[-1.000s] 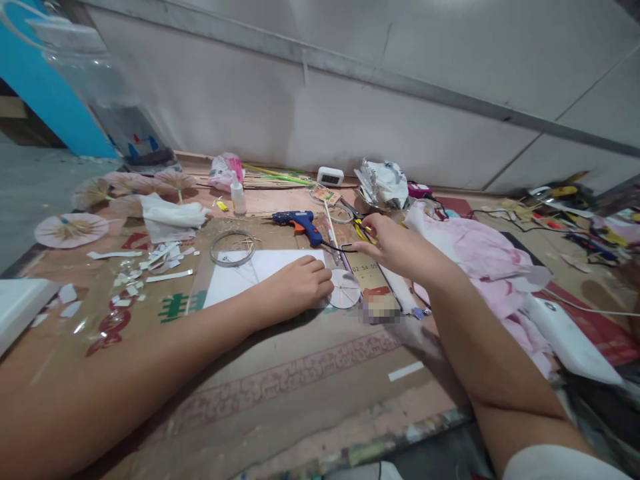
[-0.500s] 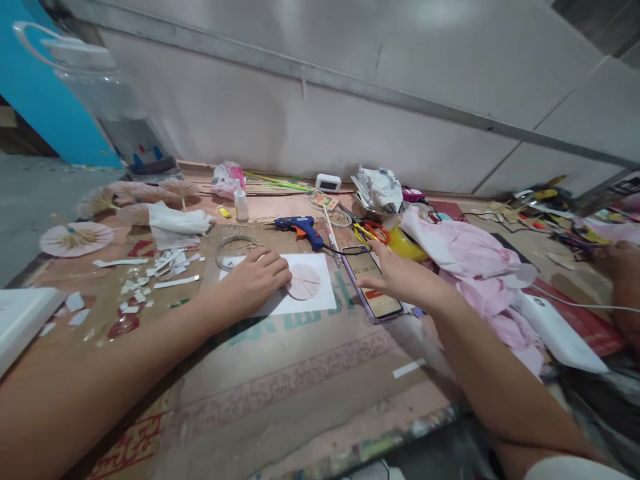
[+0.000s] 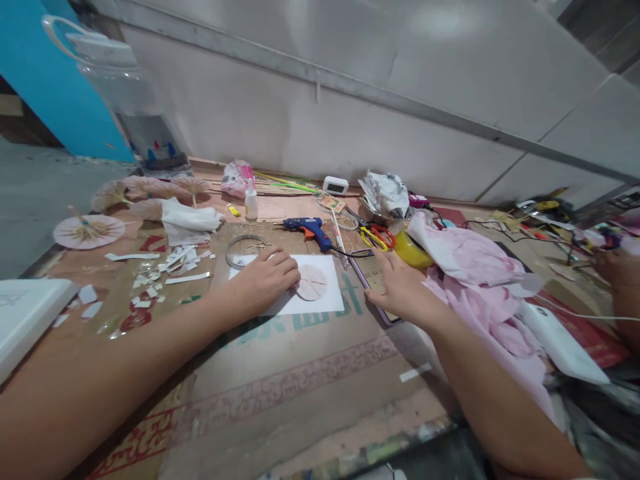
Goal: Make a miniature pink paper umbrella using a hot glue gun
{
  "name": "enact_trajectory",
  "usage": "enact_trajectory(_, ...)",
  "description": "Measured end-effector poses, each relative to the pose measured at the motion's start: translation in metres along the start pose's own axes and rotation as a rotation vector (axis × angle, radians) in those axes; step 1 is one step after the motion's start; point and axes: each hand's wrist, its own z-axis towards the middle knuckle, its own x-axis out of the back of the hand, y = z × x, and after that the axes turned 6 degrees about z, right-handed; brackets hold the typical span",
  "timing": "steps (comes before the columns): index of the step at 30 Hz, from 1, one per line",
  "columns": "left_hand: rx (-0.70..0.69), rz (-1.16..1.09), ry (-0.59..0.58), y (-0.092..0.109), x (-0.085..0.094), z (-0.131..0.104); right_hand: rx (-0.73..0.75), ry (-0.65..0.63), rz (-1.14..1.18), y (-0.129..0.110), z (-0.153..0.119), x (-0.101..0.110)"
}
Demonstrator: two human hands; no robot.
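Observation:
My left hand (image 3: 273, 279) lies on a white sheet of paper (image 3: 331, 293), its fingers loosely bent and not closed round anything. By its fingertips is a round, pale pink paper disc (image 3: 313, 283) with thin lines across it. My right hand (image 3: 400, 287) is over a phone (image 3: 374, 281) with a timer on its screen, covering much of it. Thumb and fingers are apart there, and nothing is in them; whether they touch the screen I cannot tell. Behind the paper lie a blue glue gun (image 3: 307, 230) and a wire ring (image 3: 235, 257).
Scissors (image 3: 377, 237), a yellow bowl (image 3: 411, 250) and pink cloth (image 3: 475, 267) crowd the right side. Small paper umbrellas (image 3: 90, 233), paper scraps (image 3: 183, 259) and a large water bottle (image 3: 135, 113) are at the left. At far right shows another person's hand (image 3: 613, 267).
My right hand has moved down over the phone, hiding more of its screen. My left hand stays on the paper. The whole view has shifted slightly.

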Motion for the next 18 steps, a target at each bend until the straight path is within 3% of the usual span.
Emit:
enact_trajectory(5,-0.003,0.024,0.011,0.001,0.002,0.0,-0.063,-0.092,0.115,0.044,0.001,-0.004)
enact_trajectory(11,-0.002,0.082,0.008,-0.001,0.004,-0.001,-0.136,-0.1,0.154,0.092,0.0,-0.007)
enact_trajectory(15,0.018,0.051,0.037,-0.003,0.0,-0.001,-0.113,-0.027,0.123,0.083,-0.002,0.004)
enact_trajectory(18,0.024,0.04,0.04,-0.001,0.002,0.0,0.017,0.123,0.147,0.043,-0.004,0.017)
